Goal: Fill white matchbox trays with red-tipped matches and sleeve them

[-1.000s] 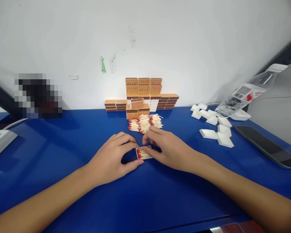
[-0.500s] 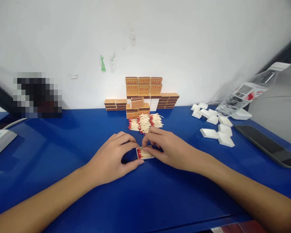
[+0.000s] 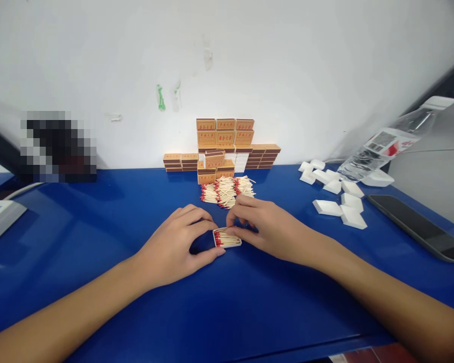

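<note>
A small white matchbox tray [image 3: 232, 246] full of red-headed matches [image 3: 223, 237] lies on the blue table. My left hand [image 3: 176, 244] grips its left end, thumb at the near corner and fingers at the far one. Over the tray's right part, my right hand [image 3: 263, 224] is closed in a pinch, thumb and fingertips at the matches; whatever is between them is hidden. Just beyond, loose matches [image 3: 227, 190] lie in a heap, heads mostly to the left. Behind the heap, several orange-and-brown matchboxes [image 3: 225, 137] are stacked against the wall.
White empty trays [image 3: 327, 207] lie scattered on the right, beside a leaning clear plastic bottle [image 3: 386, 143] and a black phone [image 3: 416, 224]. A white device [image 3: 3, 222] stands at the left edge. A pale wall [image 3: 287, 75] closes the table's back.
My right hand has shifted slightly to the right over the tray, so more of the matches show. The left hand stays at the tray's left end.
</note>
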`<state>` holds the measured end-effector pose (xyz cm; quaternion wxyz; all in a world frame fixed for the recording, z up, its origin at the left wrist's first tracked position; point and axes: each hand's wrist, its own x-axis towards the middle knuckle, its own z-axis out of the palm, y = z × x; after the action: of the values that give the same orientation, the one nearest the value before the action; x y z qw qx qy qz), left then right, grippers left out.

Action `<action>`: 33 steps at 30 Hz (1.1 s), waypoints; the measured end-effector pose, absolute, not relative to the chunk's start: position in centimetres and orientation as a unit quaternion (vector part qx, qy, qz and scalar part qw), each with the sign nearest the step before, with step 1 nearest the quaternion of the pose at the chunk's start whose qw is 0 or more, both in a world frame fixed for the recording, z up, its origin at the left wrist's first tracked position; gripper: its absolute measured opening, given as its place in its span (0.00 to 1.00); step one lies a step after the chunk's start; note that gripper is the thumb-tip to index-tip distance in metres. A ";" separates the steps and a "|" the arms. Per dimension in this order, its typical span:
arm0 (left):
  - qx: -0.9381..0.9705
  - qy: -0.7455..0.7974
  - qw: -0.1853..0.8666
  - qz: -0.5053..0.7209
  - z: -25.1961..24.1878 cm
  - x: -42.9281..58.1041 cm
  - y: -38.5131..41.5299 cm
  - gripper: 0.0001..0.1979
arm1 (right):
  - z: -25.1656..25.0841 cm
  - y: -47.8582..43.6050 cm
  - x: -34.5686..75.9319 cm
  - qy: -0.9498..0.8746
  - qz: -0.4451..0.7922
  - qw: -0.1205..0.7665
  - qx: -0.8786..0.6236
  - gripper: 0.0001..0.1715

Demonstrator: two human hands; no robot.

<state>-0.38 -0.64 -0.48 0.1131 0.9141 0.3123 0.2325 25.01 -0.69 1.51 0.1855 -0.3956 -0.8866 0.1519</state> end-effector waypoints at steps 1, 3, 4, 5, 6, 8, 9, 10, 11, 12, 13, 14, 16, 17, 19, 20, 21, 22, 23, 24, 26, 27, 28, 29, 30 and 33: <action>0.914 0.313 0.113 0.233 -0.5 -0.4 -0.6 0.13 | 1.5 -0.6 25.0 -0.889 0.149 0.184 -0.393 0.03; 0.914 0.313 0.112 0.233 -0.5 -0.4 -0.6 0.13 | 1.4 -0.5 25.0 -0.893 0.143 0.183 -0.387 0.04; 0.914 0.313 0.111 0.234 -0.4 -0.3 -0.6 0.13 | 1.4 -0.5 25.0 -0.894 0.137 0.183 -0.385 0.04; 0.914 0.313 0.111 0.233 -0.4 -0.3 -0.6 0.13 | 1.3 -0.4 24.9 -0.895 0.130 0.185 -0.383 0.05; 0.914 0.312 0.111 0.232 -0.4 -0.3 -0.7 0.13 | 1.2 -0.4 24.9 -0.897 0.123 0.189 -0.381 0.05; 0.915 0.311 0.112 0.232 -0.4 -0.3 -0.7 0.12 | 1.0 -0.4 24.8 -0.899 0.113 0.197 -0.374 0.06; 0.915 0.310 0.113 0.231 -0.4 -0.4 -0.7 0.12 | 1.0 -0.5 24.8 -0.900 0.112 0.199 -0.370 0.07; 0.915 0.309 0.113 0.233 -0.4 -0.4 -0.7 0.12 | 1.1 -0.5 24.9 -0.901 0.114 0.201 -0.367 0.07; 0.915 0.309 0.113 0.234 -0.4 -0.4 -0.7 0.13 | 1.2 -0.5 24.9 -0.901 0.117 0.199 -0.366 0.08; 0.915 0.309 0.113 0.235 -0.4 -0.4 -0.7 0.13 | 1.4 -0.5 25.0 -0.902 0.121 0.195 -0.367 0.07; 0.915 0.309 0.113 0.235 -0.4 -0.4 -0.7 0.13 | 1.5 -0.5 25.1 -0.902 0.125 0.187 -0.367 0.06; 0.914 0.310 0.113 0.234 -0.4 -0.4 -0.7 0.13 | 1.7 -0.6 25.2 -0.903 0.128 0.179 -0.368 0.05; 0.915 0.311 0.112 0.232 -0.4 -0.4 -0.6 0.13 | 1.8 -0.6 25.2 -0.904 0.132 0.167 -0.371 0.05; 0.915 0.311 0.112 0.231 -0.4 -0.4 -0.6 0.13 | 1.8 -0.6 25.2 -0.904 0.130 0.166 -0.372 0.06; 0.915 0.311 0.112 0.231 -0.4 -0.3 -0.6 0.13 | 1.7 -0.6 25.1 -0.906 0.120 0.171 -0.369 0.07; 0.915 0.311 0.112 0.232 -0.4 -0.3 -0.6 0.12 | 1.7 -0.6 25.0 -0.907 0.112 0.174 -0.366 0.07; 0.915 0.311 0.112 0.233 -0.4 -0.3 -0.7 0.12 | 1.6 -0.6 25.0 -0.909 0.105 0.177 -0.363 0.07; 0.914 0.312 0.112 0.233 -0.4 -0.3 -0.7 0.12 | 1.7 -0.6 25.1 -0.910 0.100 0.178 -0.360 0.07; 0.914 0.312 0.112 0.233 -0.3 -0.4 -0.7 0.12 | 1.7 -0.6 25.1 -0.911 0.097 0.177 -0.359 0.06; 0.914 0.312 0.112 0.233 -0.3 -0.4 -0.7 0.12 | 1.8 -0.6 25.3 -0.912 0.096 0.174 -0.359 0.06; 0.914 0.313 0.112 0.232 -0.4 -0.4 -0.7 0.13 | 1.9 -0.6 25.5 -0.913 0.097 0.162 -0.361 0.05; 0.914 0.314 0.112 0.231 -0.4 -0.4 -0.7 0.13 | 2.0 -0.7 25.6 -0.914 0.096 0.155 -0.363 0.05; 0.914 0.314 0.111 0.231 -0.4 -0.3 -0.7 0.13 | 2.0 -0.7 25.6 -0.914 0.094 0.152 -0.364 0.04; 0.914 0.313 0.111 0.231 -0.4 -0.3 -0.7 0.13 | 2.0 -0.7 25.6 -0.914 0.092 0.151 -0.365 0.04; 0.915 0.313 0.111 0.231 -0.4 -0.3 -0.7 0.13 | 1.9 -0.7 25.6 -0.914 0.090 0.152 -0.365 0.05; 0.915 0.312 0.112 0.231 -0.4 -0.3 -0.7 0.12 | 1.8 -0.7 25.3 -0.915 0.086 0.158 -0.361 0.06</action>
<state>-0.29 -0.67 -0.42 0.1123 0.9148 0.3118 0.2310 25.26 -0.73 1.85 0.1579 -0.3608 -0.9151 0.0861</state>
